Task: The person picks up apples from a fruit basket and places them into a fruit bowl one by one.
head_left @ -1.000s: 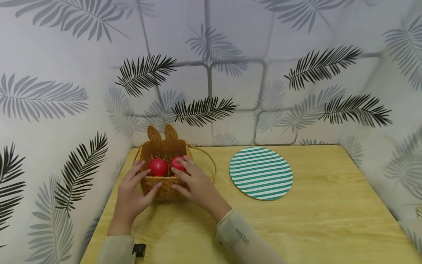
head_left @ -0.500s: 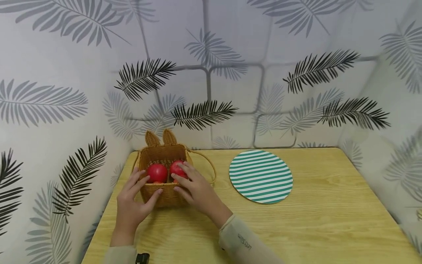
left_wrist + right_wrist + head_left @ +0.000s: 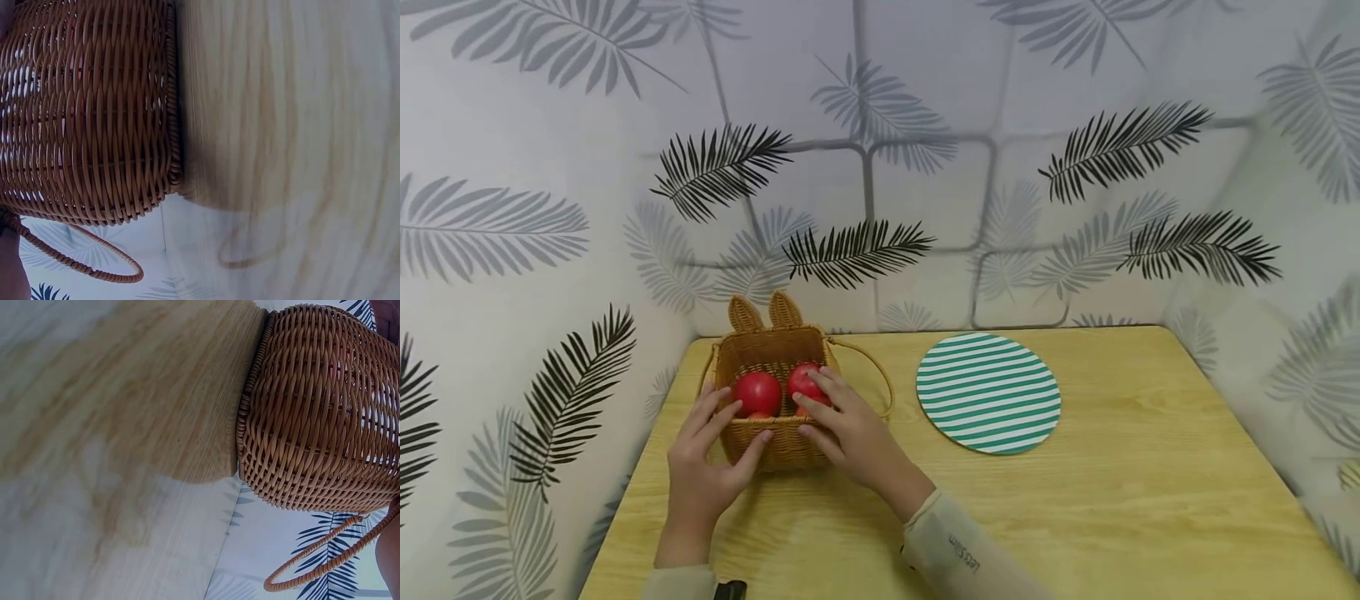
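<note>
A wicker basket (image 3: 781,440) with two upright rabbit-ear shapes stands at the table's left side. Two red apples (image 3: 757,393) show in its opening, with more reddish fruit partly visible beneath. My left hand (image 3: 703,467) grips its left front corner, fingers over the rim and thumb on the front wall. On the other side my right hand (image 3: 859,437) holds the right front corner, its fingers overlapping the right apple (image 3: 803,379). Both wrist views show the woven wall close up, the base edge right at the tabletop; only bits of each hand appear there.
A round mat (image 3: 988,393) with green and white stripes lies right of the basket on the wooden table (image 3: 1112,483). The basket's looped handle (image 3: 880,367) sticks out to the right. Leaf-patterned walls (image 3: 925,192) enclose the table behind and at the sides.
The basket has slid slightly toward me, away from the table's back edge, with both hands keeping their hold. The mat has stayed put; the head view has shifted a little.
</note>
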`<move>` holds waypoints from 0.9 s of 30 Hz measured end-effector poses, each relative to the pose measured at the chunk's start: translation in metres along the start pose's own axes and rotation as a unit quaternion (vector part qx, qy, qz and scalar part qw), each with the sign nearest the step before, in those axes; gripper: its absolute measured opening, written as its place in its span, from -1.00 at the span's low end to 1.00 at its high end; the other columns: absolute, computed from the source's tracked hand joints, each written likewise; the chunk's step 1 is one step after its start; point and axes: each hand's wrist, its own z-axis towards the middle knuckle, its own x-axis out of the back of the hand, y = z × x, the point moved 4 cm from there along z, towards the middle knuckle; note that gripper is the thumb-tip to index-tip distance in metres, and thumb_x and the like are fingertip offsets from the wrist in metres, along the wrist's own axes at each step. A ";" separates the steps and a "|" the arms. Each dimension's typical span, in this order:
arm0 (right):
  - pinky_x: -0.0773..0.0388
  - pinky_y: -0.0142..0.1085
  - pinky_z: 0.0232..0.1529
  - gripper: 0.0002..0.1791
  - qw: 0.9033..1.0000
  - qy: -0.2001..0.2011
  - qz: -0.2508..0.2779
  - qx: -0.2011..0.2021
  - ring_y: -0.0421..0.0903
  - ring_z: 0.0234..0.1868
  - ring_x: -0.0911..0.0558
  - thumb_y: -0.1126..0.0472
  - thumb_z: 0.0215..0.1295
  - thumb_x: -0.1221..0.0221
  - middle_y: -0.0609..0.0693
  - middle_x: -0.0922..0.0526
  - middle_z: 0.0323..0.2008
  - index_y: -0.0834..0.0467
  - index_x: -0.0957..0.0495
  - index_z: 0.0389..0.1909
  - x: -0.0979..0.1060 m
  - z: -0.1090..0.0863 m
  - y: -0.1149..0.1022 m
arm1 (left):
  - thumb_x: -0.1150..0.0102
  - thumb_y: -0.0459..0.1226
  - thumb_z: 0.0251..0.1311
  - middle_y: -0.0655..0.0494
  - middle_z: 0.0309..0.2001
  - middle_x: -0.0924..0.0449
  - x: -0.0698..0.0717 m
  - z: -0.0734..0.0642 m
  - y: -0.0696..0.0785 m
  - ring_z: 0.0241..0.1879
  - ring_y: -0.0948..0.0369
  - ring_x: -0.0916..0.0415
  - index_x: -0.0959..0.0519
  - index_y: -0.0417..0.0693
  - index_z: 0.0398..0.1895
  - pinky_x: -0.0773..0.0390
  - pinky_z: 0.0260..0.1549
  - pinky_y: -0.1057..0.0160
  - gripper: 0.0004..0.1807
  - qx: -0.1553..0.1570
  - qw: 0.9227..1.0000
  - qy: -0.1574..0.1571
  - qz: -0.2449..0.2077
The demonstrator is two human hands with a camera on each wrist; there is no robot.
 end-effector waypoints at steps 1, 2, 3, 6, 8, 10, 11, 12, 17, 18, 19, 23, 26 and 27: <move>-0.34 -0.11 0.40 -0.44 1.000 0.000 0.001 0.002 0.02 0.53 -0.18 -0.07 0.39 -0.16 0.02 -0.25 0.47 -0.13 -0.38 0.38 0.000 -0.001 0.000 | -0.64 -0.24 -0.28 -0.09 0.16 -0.59 0.000 -0.001 0.002 0.34 -0.21 -0.35 -0.69 -0.17 -0.01 -0.29 0.38 0.28 -0.39 0.001 1.000 0.003 0.004; -0.35 -0.10 0.39 -0.44 1.000 0.001 0.003 0.004 0.03 0.52 -0.19 -0.06 0.39 -0.17 0.04 -0.27 0.46 -0.13 -0.38 0.38 0.000 -0.002 0.000 | -0.64 -0.23 -0.28 -0.09 0.16 -0.59 0.000 -0.002 0.003 0.33 -0.21 -0.36 -0.69 -0.17 -0.01 -0.29 0.38 0.27 -0.38 0.001 1.000 0.005 0.006; -0.36 -0.10 0.38 -0.44 1.000 0.002 0.004 0.006 0.04 0.51 -0.21 -0.06 0.38 -0.17 0.05 -0.29 0.45 -0.12 -0.38 0.38 0.001 -0.003 0.000 | -0.64 -0.24 -0.28 -0.10 0.15 -0.59 0.000 -0.003 0.005 0.33 -0.22 -0.36 -0.68 -0.18 0.00 -0.29 0.39 0.25 -0.37 0.000 1.000 0.009 0.008; -0.39 -0.09 0.36 -0.43 1.000 0.006 0.008 0.010 0.07 0.50 -0.25 -0.06 0.37 -0.18 0.10 -0.34 0.42 -0.10 -0.38 0.38 0.004 -0.005 0.000 | -0.64 -0.25 -0.29 -0.13 0.14 -0.59 -0.001 -0.005 0.009 0.32 -0.25 -0.36 -0.68 -0.19 0.01 -0.30 0.39 0.20 -0.35 -0.004 1.000 0.017 0.007; -0.38 -0.09 0.37 -0.42 1.000 0.007 0.009 0.008 0.08 0.50 -0.24 -0.06 0.38 -0.18 0.08 -0.33 0.43 -0.09 -0.37 0.39 0.006 -0.007 -0.001 | -0.64 -0.26 -0.29 -0.14 0.14 -0.59 -0.002 -0.006 0.011 0.32 -0.25 -0.36 -0.67 -0.20 0.01 -0.31 0.39 0.17 -0.35 -0.006 1.000 0.020 0.004; -0.36 -0.09 0.38 -0.42 1.000 0.008 0.008 0.005 0.08 0.50 -0.24 -0.06 0.38 -0.18 0.06 -0.31 0.44 -0.09 -0.37 0.39 0.009 -0.008 -0.001 | -0.64 -0.27 -0.29 -0.14 0.14 -0.59 -0.003 -0.006 0.013 0.32 -0.26 -0.35 -0.67 -0.21 0.01 -0.31 0.38 0.17 -0.36 -0.006 1.000 0.022 0.002; -0.36 -0.09 0.38 -0.42 1.000 0.009 0.006 0.005 0.09 0.49 -0.24 -0.06 0.37 -0.18 0.06 -0.31 0.44 -0.08 -0.38 0.39 0.010 -0.008 -0.002 | -0.64 -0.27 -0.29 -0.14 0.14 -0.59 -0.003 -0.006 0.014 0.32 -0.26 -0.36 -0.67 -0.22 0.01 -0.31 0.38 0.18 -0.36 -0.006 1.000 0.023 0.003; -0.36 -0.08 0.38 -0.41 1.000 0.010 0.006 0.004 0.10 0.49 -0.25 -0.06 0.36 -0.19 0.06 -0.31 0.44 -0.08 -0.38 0.39 0.011 -0.010 -0.002 | -0.64 -0.26 -0.29 -0.14 0.14 -0.59 -0.004 -0.007 0.016 0.31 -0.26 -0.36 -0.68 -0.21 0.00 -0.31 0.38 0.19 -0.37 -0.006 1.000 0.025 0.006; -0.34 -0.09 0.39 -0.41 1.000 0.007 0.008 0.000 0.11 0.48 -0.27 -0.04 0.34 -0.22 0.06 -0.34 0.42 -0.06 -0.40 0.37 0.013 -0.014 -0.005 | -0.63 -0.22 -0.28 -0.15 0.12 -0.60 -0.004 -0.011 0.022 0.28 -0.28 -0.38 -0.69 -0.23 -0.04 -0.31 0.37 0.23 -0.39 -0.012 0.999 0.039 0.015; -0.34 -0.09 0.40 -0.41 1.000 0.006 0.009 -0.002 0.10 0.48 -0.27 -0.05 0.34 -0.22 0.05 -0.34 0.42 -0.06 -0.40 0.37 0.014 -0.015 -0.006 | -0.63 -0.21 -0.28 -0.15 0.12 -0.61 -0.004 -0.011 0.023 0.28 -0.28 -0.39 -0.69 -0.22 -0.04 -0.31 0.37 0.24 -0.39 -0.012 0.999 0.041 0.015; -0.33 -0.10 0.40 -0.41 1.000 0.007 0.010 -0.003 0.10 0.48 -0.27 -0.05 0.35 -0.21 0.06 -0.34 0.42 -0.06 -0.40 0.37 0.014 -0.016 -0.006 | -0.63 -0.21 -0.28 -0.15 0.12 -0.61 -0.004 -0.012 0.023 0.28 -0.28 -0.39 -0.69 -0.23 -0.04 -0.31 0.37 0.24 -0.39 -0.014 0.999 0.044 0.014; -0.31 -0.11 0.42 -0.43 1.000 0.009 0.015 -0.009 0.08 0.50 -0.24 -0.06 0.37 -0.18 0.06 -0.32 0.43 -0.06 -0.40 0.37 0.018 -0.019 -0.007 | -0.64 -0.23 -0.29 -0.17 0.12 -0.60 -0.006 -0.012 0.027 0.27 -0.29 -0.39 -0.69 -0.24 -0.05 -0.33 0.37 0.21 -0.39 -0.020 0.998 0.051 0.002; -0.28 -0.13 0.43 -0.44 1.000 0.007 0.016 -0.018 0.06 0.51 -0.21 -0.07 0.41 -0.14 0.01 -0.27 0.46 -0.08 -0.37 0.39 0.021 -0.020 -0.006 | -0.64 -0.24 -0.29 -0.18 0.12 -0.60 -0.008 -0.011 0.029 0.27 -0.30 -0.39 -0.68 -0.25 -0.04 -0.33 0.37 0.17 -0.39 -0.023 0.998 0.051 -0.008; -0.28 -0.13 0.44 -0.44 1.000 0.008 0.016 -0.020 0.07 0.51 -0.22 -0.07 0.41 -0.13 -0.01 -0.25 0.47 -0.07 -0.37 0.39 0.022 -0.021 -0.006 | -0.64 -0.24 -0.29 -0.18 0.13 -0.60 -0.008 -0.010 0.030 0.27 -0.30 -0.39 -0.68 -0.25 -0.04 -0.33 0.37 0.17 -0.39 -0.023 0.998 0.050 -0.010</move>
